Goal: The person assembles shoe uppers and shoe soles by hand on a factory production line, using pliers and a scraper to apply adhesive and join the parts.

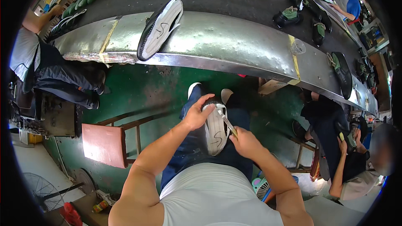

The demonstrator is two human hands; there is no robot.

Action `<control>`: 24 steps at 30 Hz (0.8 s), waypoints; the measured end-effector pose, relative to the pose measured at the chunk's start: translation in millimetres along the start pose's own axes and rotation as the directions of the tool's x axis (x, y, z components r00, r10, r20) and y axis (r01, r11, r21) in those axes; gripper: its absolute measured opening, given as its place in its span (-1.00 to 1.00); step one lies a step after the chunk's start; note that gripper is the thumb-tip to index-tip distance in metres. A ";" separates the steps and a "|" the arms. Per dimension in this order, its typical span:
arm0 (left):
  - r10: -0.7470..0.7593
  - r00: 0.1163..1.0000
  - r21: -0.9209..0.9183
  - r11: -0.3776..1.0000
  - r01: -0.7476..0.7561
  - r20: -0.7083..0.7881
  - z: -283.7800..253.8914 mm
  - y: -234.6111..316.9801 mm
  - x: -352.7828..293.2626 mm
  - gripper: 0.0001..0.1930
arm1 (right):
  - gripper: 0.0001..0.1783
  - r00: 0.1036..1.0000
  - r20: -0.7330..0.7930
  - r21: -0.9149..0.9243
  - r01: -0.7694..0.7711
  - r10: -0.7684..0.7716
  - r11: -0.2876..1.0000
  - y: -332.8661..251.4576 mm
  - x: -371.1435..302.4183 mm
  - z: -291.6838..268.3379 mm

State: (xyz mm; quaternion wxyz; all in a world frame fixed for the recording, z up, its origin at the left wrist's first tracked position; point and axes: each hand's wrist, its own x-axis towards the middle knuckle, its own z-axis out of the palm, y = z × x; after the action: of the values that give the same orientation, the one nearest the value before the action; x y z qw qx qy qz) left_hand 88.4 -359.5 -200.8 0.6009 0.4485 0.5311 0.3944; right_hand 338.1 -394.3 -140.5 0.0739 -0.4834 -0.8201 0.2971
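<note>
A shoe (216,136) lies upside down on my lap, its pale underside facing up with a dark hand-drawn mark. My left hand (198,114) grips its far end, thumb pressed on the underside and fingers round the edge. In my right hand (248,143) is a slim tool (226,121) with a metal shaft and a yellowish handle. Its metal end touches or hovers over the shoe near my left thumb; I cannot tell which. A second shoe (161,31), black with a pale underside, leans on the bench edge ahead.
A dark conveyor-like bench (234,0) with a metal edge (234,33) crosses ahead, carrying several shoes. A clear cup (297,47) stands on the edge at right. A stool (104,144) is on my left, a small fan (263,187) by my right side. Co-workers sit left and right.
</note>
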 end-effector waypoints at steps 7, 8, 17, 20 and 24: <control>0.103 0.994 0.132 0.986 -0.106 0.031 -5.2 9.7 1.9 -0.51 | -0.66 0.998 0.002 0.525 -0.055 0.064 0.849 -18.5 10.3 -26.0; 0.098 0.993 0.116 0.988 -0.105 0.070 -6.4 7.3 2.1 -0.44 | -0.67 0.999 -0.038 0.398 -0.021 0.039 0.917 -15.6 21.2 -16.2; -0.002 1.000 0.035 0.999 0.001 0.028 -8.9 -50.9 -11.4 -0.10 | -0.42 0.962 -0.210 0.391 -0.083 0.176 0.917 12.5 27.5 25.5; -0.112 0.987 -0.005 0.994 0.112 -0.119 22.8 -51.4 -27.9 -0.12 | -0.41 0.963 -0.120 0.422 -0.169 0.240 0.891 30.6 37.1 54.7; -0.118 0.965 0.015 0.992 0.125 -0.236 52.3 -44.3 -55.0 -0.13 | -0.56 0.953 0.045 0.595 -0.267 0.300 0.758 42.0 20.9 67.1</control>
State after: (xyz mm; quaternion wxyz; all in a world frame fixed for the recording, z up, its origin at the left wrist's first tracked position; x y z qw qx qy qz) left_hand 133.4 -430.8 -225.9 0.5502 0.3744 0.6308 0.3990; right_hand 331.2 -389.7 -222.0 0.1974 -0.5616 -0.6005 0.5338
